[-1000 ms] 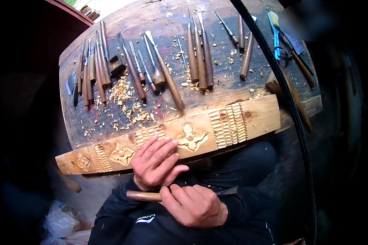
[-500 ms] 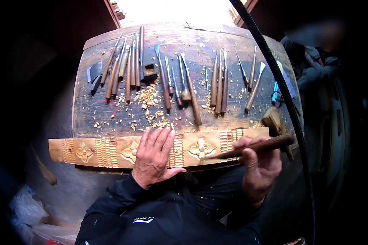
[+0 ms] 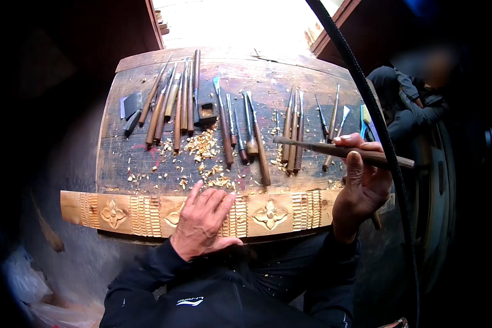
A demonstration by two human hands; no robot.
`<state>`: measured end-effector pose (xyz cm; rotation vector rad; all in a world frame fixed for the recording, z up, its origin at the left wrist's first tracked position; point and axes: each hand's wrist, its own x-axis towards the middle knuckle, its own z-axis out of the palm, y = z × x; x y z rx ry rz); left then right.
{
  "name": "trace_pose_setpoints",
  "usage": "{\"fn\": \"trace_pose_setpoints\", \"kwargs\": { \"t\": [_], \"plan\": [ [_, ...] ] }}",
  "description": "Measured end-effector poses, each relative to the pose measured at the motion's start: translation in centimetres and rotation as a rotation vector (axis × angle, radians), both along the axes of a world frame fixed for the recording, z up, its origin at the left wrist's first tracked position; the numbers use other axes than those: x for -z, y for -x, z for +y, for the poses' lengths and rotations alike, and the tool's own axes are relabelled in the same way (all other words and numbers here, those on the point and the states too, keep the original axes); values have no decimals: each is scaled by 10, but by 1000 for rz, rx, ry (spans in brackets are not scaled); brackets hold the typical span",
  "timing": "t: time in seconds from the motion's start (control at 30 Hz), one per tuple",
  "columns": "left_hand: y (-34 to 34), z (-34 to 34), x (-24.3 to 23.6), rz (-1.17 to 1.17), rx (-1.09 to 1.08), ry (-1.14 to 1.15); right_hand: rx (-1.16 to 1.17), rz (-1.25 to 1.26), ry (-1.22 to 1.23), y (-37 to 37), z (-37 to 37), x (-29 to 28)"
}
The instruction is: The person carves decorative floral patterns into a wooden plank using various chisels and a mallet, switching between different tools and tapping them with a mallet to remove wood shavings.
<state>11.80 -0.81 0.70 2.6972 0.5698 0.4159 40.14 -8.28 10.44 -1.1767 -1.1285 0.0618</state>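
Observation:
A long pale wooden board [image 3: 270, 215], carved with flowers and ribbed bands, lies along the near edge of the workbench. My left hand [image 3: 199, 221] rests flat across it with fingers outstretched, covering part of a flower and part of a ribbed band. Above the board's right end, my right hand [image 3: 363, 188] grips a carving chisel [image 3: 322, 147] by its dark wooden handle. The chisel is nearly level, its blade pointing left and clear of the board.
Several chisels [image 3: 261, 147] with wooden handles lie in groups across the workbench [image 3: 147, 60]. Wood shavings [image 3: 202, 143] are heaped beside a small dark box [image 3: 206, 112]. A black cable [image 3: 361, 76] crosses the right side. Another person [image 3: 410, 98] sits at the far right.
My right hand has lifted the chisel off the carved flower, upward and to the right. My left hand stays on the board. The whole view has shifted slightly.

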Motion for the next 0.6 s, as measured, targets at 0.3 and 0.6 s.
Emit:
{"fn": "trace_pose_setpoints", "kwargs": {
  "t": [0.3, 0.6],
  "plan": [
    [-89, 77, 20, -15, 287, -414, 45, 92, -76, -9, -9, 22],
    [-120, 84, 28, -34, 376, -156, 34, 89, -29, -19, -15, 36]
  ]
}}
